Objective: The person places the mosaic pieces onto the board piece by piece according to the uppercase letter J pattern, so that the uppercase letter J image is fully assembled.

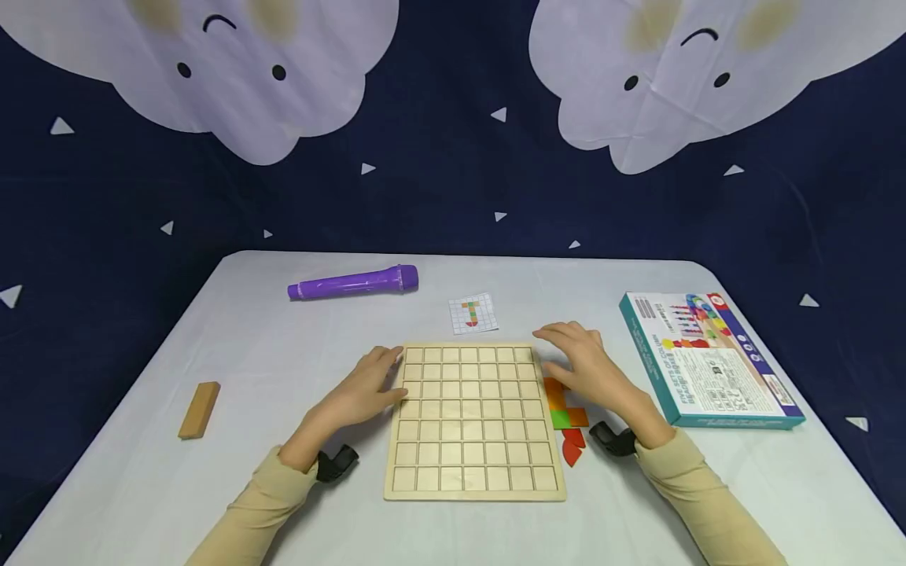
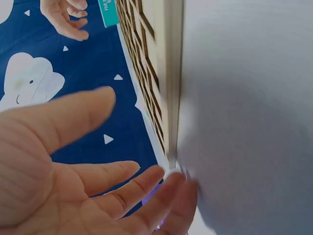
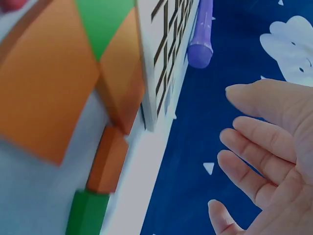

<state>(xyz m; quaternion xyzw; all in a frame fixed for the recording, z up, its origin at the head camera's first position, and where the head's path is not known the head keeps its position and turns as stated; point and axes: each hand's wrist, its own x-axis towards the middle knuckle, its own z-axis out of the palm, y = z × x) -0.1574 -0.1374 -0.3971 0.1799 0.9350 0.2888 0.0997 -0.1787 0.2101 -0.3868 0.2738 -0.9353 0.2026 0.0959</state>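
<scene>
A pale wooden board point(image 1: 481, 424) with a grid of square cells lies on the white table. At its upper left edge my left hand point(image 1: 361, 389) has its fingers loosely extended, the tips right at the board's side; in the left wrist view nothing sits in the palm point(image 2: 29, 196). My right hand point(image 1: 587, 365) hovers by the upper right corner, fingers spread and holding nothing. Below it, orange blocks point(image 1: 554, 393), a light green block point(image 1: 561, 420) and red pieces point(image 1: 571, 453) lie along the board's right edge. The right wrist view also shows a dark green block point(image 3: 88, 213).
Beyond the board lies a small pattern card point(image 1: 473, 314) with a coloured figure. A purple tube point(image 1: 354, 283) lies at the back left, a wooden block point(image 1: 199, 410) at the left. To the right is a flat printed box point(image 1: 711, 362). A dark blue curtain hangs behind the table.
</scene>
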